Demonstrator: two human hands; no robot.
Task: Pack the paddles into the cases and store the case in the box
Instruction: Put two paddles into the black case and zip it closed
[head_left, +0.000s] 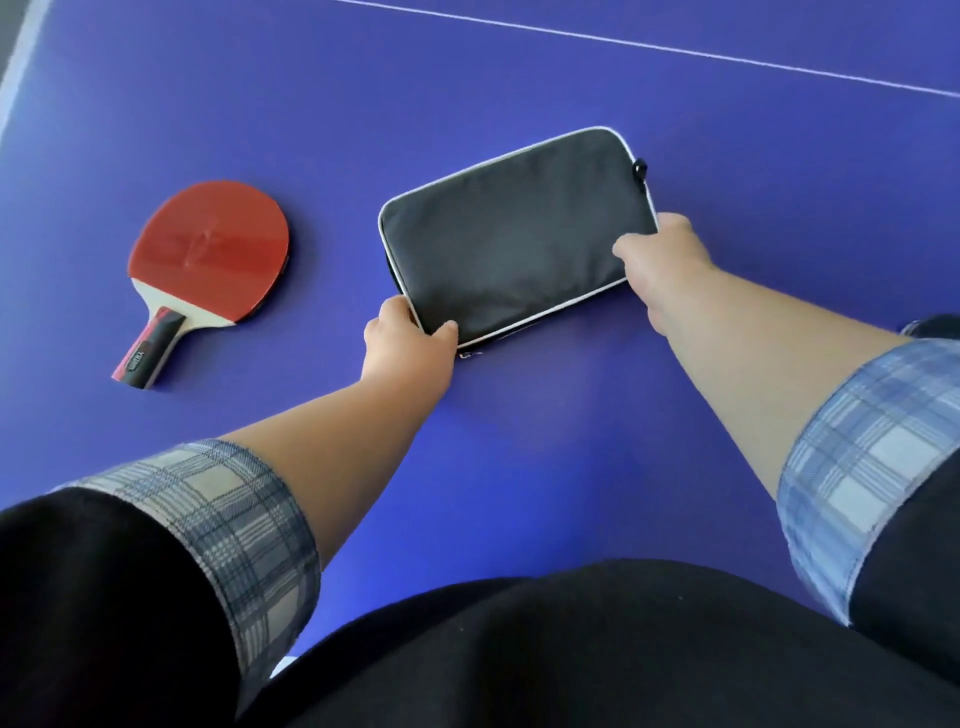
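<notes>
case: black paddle case (511, 236), white piping, flat mid-table
left hand (408, 340): pinching its near-left corner
right hand (662, 260): gripping its right end, apparently near the zip
paddle (208, 260): red-faced, well left, untouched

The case (509, 239) is showing matt black woven cloth, lightly creased and looking soft. A smooth white piping (498, 158) is running round its edge, and a dark pull (640, 169), seemingly plastic, is sitting at 1 corner. The paddle (208, 244) is presenting a smooth red rubber face that is catching a faint sheen. Below it pale bare wood (161, 301) is showing, and the handle (150, 345) is looking lacquered in red and black stripes. The table (519, 78) is lying smooth and satin blue, reflecting light softly, with 1 thin matt white painted line (675, 49). The cuffs (234, 514) are showing woven plaid cloth, the sleeves (104, 597) plain matt black fabric.
</notes>
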